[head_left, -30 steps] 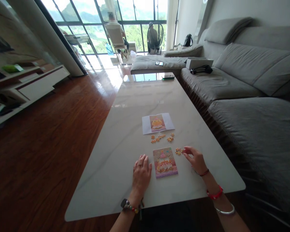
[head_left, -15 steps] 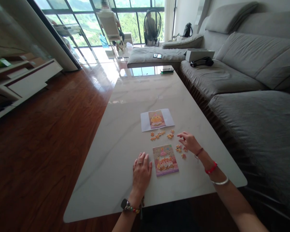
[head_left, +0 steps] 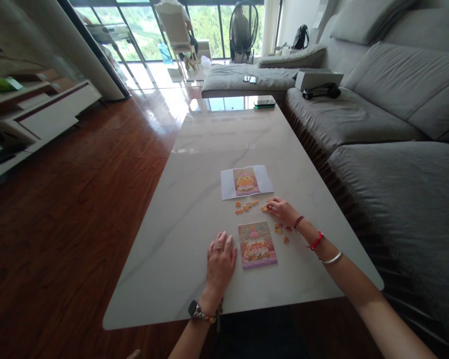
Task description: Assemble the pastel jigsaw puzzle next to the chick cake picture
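Note:
A small, partly assembled jigsaw puzzle (head_left: 257, 245) lies on the pale marble table (head_left: 209, 164) near its front edge. My left hand (head_left: 220, 262) rests flat on the table just left of the puzzle, fingers together and stretched out. My right hand (head_left: 282, 210) reaches forward past the puzzle, its fingertips on a loose orange piece (head_left: 265, 208). More loose pieces (head_left: 246, 206) lie in a row left of it, and a few pieces (head_left: 283, 232) sit by my right wrist. A printed reference picture (head_left: 246, 181) lies beyond them.
A grey sofa (head_left: 377, 114) runs along the table's right side, with a white box (head_left: 318, 79) and a black item on it. A phone (head_left: 264, 103) lies at the table's far end. Low shelves (head_left: 30, 114) stand left across the wooden floor. A person sits on a chair (head_left: 175, 30) by the windows.
My right hand has moved from the pieces right of the puzzle forward and left to the loose pieces under the picture. My left hand has stayed put.

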`<action>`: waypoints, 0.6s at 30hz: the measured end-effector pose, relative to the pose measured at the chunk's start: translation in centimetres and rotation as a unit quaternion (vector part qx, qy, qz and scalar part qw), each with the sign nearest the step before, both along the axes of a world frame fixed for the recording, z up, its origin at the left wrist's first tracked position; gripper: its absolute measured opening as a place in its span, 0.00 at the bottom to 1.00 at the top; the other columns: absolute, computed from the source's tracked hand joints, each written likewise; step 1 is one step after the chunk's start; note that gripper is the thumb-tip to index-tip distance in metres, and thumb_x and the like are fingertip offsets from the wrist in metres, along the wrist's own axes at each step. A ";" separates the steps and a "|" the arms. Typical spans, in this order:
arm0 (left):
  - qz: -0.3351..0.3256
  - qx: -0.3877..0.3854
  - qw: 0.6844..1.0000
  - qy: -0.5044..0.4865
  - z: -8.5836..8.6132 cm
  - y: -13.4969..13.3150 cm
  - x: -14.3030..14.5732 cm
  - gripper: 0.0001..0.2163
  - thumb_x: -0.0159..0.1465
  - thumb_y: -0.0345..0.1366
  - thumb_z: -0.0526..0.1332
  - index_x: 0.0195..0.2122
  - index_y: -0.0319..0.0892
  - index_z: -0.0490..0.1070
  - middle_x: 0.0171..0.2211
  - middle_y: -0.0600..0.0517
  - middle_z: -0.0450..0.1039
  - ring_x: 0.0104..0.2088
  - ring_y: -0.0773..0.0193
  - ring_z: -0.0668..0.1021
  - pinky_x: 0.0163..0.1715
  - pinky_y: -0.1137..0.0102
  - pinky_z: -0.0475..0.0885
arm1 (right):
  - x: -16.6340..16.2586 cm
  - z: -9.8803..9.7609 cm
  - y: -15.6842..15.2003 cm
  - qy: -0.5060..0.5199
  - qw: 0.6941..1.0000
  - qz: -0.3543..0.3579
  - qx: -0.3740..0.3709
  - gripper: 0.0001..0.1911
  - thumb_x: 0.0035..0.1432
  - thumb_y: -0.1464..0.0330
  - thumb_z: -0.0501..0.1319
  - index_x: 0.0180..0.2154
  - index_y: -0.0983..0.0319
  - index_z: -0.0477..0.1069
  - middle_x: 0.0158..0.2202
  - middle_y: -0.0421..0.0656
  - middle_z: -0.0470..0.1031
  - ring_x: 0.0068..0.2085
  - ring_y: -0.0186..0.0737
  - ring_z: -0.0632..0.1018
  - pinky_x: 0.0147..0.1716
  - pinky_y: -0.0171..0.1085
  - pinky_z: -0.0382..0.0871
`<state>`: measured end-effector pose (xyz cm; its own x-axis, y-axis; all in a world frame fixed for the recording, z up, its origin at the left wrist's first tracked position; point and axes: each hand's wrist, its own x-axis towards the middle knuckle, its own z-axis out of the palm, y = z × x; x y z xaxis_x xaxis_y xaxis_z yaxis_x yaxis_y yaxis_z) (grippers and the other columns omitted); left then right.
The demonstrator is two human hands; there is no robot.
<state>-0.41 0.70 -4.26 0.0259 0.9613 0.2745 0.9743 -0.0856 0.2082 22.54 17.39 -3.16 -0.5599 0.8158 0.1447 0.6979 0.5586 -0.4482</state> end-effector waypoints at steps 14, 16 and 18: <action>-0.014 0.019 0.999 -0.030 0.1 -0.2 0.2 0.14 0.60 0.35 0.48 0.47 0.42 0.62 0.50 0.45 0.61 0.54 0.56 0.60 0.51 0.58 0.57 | 1.2 1.0 0.3 -0.062 0.994 -0.094 0.002 0.08 0.46 0.67 0.61 0.32 0.63 0.69 0.32 0.43 0.67 0.31 0.34 0.70 0.32 0.32 0.63; -0.025 0.023 0.999 -0.042 0.1 -0.4 0.1 0.14 0.60 0.35 0.48 0.47 0.42 0.62 0.50 0.45 0.62 0.54 0.57 0.60 0.51 0.59 0.58 | -0.3 1.0 -0.2 -0.090 0.990 -0.106 -0.003 0.06 0.48 0.68 0.59 0.30 0.64 0.68 0.31 0.44 0.68 0.31 0.35 0.70 0.31 0.32 0.63; -0.028 0.022 0.998 -0.051 0.2 -0.6 0.1 0.14 0.60 0.34 0.48 0.47 0.41 0.61 0.50 0.45 0.61 0.54 0.57 0.60 0.51 0.60 0.58 | -1.4 0.8 -0.6 -0.116 0.985 -0.127 -0.008 0.04 0.50 0.69 0.57 0.29 0.64 0.68 0.31 0.45 0.68 0.30 0.35 0.70 0.31 0.32 0.62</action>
<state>-0.36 0.08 -4.03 0.0497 0.9460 0.3203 0.9416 -0.1513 0.3007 21.15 16.74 -2.33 -0.3543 0.9349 0.0220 0.8989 0.3470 -0.2675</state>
